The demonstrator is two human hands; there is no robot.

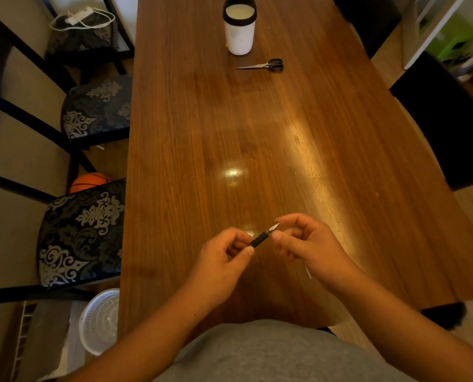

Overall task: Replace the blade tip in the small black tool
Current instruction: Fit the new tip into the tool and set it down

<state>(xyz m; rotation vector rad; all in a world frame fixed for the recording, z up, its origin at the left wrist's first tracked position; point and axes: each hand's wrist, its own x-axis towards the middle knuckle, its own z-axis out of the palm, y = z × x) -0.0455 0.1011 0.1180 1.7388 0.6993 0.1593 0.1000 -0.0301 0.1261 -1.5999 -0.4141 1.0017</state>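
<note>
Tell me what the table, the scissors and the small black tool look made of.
Table: wood or veneer, glossy, grain lines and glare. Scissors: bright metal blades, black handles, probably plastic. Small black tool: matte black body, plastic or rubber perhaps, shiny metallic tip.

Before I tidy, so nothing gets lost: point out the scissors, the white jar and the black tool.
scissors (262, 65): head view, at the pivot.
white jar (240, 37): head view, white side wall.
black tool (260, 239): head view, black barrel.

I see the small black tool (260, 239), a slim dark handle, held tilted over the bench (229, 133) at 6 o'clock, its silver blade tip (274, 227) seated and pointing toward 2 o'clock.
</note>
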